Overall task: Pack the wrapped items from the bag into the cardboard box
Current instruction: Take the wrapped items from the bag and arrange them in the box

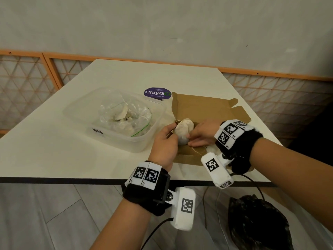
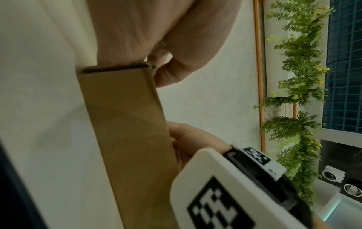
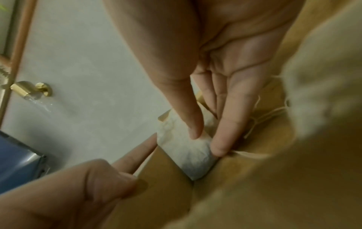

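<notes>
An open cardboard box [image 1: 201,107] lies on the white table, right of centre. My right hand [image 1: 189,139] pinches a paper-wrapped item [image 1: 183,130] tied with string, held low against the box's left wall. In the right wrist view the thumb and fingers [image 3: 221,139] clamp the wrapped item [image 3: 188,153] inside the box [image 3: 235,178]. My left hand [image 1: 172,129] grips the top of that left wall; the left wrist view shows its thumb hooked over the box's edge [image 2: 127,124]. A second wrapped item [image 1: 212,149] lies in the box under my right wrist. More wrapped items sit in the clear zip bag [image 1: 124,120].
The bag rests in a clear plastic tub [image 1: 126,145] left of the box. A purple round sticker [image 1: 157,93] sits behind them. The table's front edge [image 1: 90,179] is close to my wrists. A black bag [image 1: 255,222] lies on the floor at lower right.
</notes>
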Demonstrator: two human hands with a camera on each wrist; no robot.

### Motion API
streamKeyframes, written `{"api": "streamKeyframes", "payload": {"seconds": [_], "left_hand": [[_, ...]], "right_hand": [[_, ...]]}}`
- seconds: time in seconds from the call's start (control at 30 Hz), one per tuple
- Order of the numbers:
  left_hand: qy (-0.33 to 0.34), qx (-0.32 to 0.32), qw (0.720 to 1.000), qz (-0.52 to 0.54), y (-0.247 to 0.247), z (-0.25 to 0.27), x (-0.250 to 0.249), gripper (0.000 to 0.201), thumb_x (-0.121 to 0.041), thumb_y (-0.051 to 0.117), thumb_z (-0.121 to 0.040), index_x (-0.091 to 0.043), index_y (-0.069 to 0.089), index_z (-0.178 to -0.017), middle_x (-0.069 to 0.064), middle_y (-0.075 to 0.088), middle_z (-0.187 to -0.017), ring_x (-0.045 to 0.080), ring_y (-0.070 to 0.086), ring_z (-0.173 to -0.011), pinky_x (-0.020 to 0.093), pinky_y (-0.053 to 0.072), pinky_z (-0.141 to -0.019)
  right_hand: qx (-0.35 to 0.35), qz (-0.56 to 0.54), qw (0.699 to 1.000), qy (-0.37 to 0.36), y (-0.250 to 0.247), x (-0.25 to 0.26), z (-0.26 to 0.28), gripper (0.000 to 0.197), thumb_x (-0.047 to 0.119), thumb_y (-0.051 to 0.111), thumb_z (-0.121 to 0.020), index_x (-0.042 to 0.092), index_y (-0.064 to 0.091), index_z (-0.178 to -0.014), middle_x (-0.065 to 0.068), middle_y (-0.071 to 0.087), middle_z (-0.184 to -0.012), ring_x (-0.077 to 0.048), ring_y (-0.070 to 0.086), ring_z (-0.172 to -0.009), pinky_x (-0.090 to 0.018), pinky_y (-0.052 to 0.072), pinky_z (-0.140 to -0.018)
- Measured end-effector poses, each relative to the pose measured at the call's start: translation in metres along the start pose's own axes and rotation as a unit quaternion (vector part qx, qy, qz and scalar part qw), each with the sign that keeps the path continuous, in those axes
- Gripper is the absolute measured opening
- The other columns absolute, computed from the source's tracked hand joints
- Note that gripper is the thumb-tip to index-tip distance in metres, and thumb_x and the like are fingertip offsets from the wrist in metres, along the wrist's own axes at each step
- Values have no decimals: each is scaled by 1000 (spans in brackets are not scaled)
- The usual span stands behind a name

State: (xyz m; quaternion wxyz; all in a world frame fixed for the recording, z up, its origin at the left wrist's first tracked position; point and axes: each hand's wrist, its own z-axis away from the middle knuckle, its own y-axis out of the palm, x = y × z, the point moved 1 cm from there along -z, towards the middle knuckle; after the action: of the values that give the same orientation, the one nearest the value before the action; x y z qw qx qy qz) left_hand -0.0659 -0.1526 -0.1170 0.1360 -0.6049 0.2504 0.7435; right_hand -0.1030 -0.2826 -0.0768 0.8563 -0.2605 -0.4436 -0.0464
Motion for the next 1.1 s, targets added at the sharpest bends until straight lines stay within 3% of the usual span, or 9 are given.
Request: {"api": "streamKeyframes", "payload": {"seconds": [0.2, 0.37, 0.53, 0.6, 0.67, 0.77, 0.97, 1.1], "left_hand": [[-1, 2, 1000, 6, -1, 0, 2, 36, -1, 47, -90, -19, 60, -119, 9, 62, -122, 24, 58, -115, 42, 45, -102], [10, 4, 1000, 5, -1, 2, 0, 39, -1, 46, -89, -14, 58, -124, 9, 62, -123, 23, 57, -116, 42, 44, -103], [16, 7, 1000, -1, -2, 3, 1, 39, -2, 46, -89, -16, 58, -123, 8, 61, -124, 23, 56, -117, 41, 44, -104], [18, 6, 1000, -5, -2, 3, 2, 37, -3, 47, -90, -15, 59, -123, 8, 61, -124, 22, 56, -117, 42, 43, -105], [19, 6, 1000, -11, -2, 4, 0, 38, -2, 48, -90, -12, 59, -124, 10, 61, -124, 24, 55, -118, 40, 43, -105], [12, 7, 1000, -10, -2, 6, -2, 40, 0, 50, -87, -10, 59, -124, 11, 61, -123, 26, 56, -116, 37, 45, -100], [21, 7, 1000, 7, 1, 12, -7, 37, 0, 52, -88, -9, 57, -124, 6, 60, -119, 19, 55, -110, 34, 44, -101], [24, -3, 1000, -7, 0, 8, -3, 33, -3, 46, -93, -13, 60, -121, 8, 60, -125, 22, 55, -118, 42, 42, -106]], "right_hand": [[-41, -60, 997, -12, 10, -4, -3, 17, -4, 55, -87, 4, 54, -72, -12, 61, -69, -10, 62, -43, -22, 55, -54], [-8, -114, 992, 59, 9, -5, 4, 20, 5, 53, -93, -3, 56, -75, -10, 63, -46, -11, 62, -39, -21, 54, -51], [-33, -88, 996, 11, 14, -8, 8, 19, 18, 71, -81, 3, 60, -83, -11, 64, -71, -17, 64, -64, -28, 56, -73], [-52, -74, 996, -24, 17, -10, 10, 19, 18, 74, -78, 5, 61, -80, -11, 64, -71, -16, 62, -62, -26, 55, -68], [-62, -52, 996, -49, 18, -12, 12, 16, 17, 74, -79, 5, 63, -80, -11, 62, -66, -14, 57, -53, -19, 52, -53], [-74, -42, 995, -57, 17, -14, 13, 16, 13, 69, -82, 0, 66, -90, -9, 53, -57, -10, 46, -41, -14, 39, -37], [-76, -69, 994, -35, 16, -11, 13, 5, 13, 63, -87, 9, 64, -86, -5, 51, -51, -5, 42, -30, -14, 36, -35], [-81, -85, 993, -30, 17, -13, 11, 7, 6, 60, -88, 5, 62, -82, -3, 51, -39, -4, 41, -25, -12, 35, -31]]}}
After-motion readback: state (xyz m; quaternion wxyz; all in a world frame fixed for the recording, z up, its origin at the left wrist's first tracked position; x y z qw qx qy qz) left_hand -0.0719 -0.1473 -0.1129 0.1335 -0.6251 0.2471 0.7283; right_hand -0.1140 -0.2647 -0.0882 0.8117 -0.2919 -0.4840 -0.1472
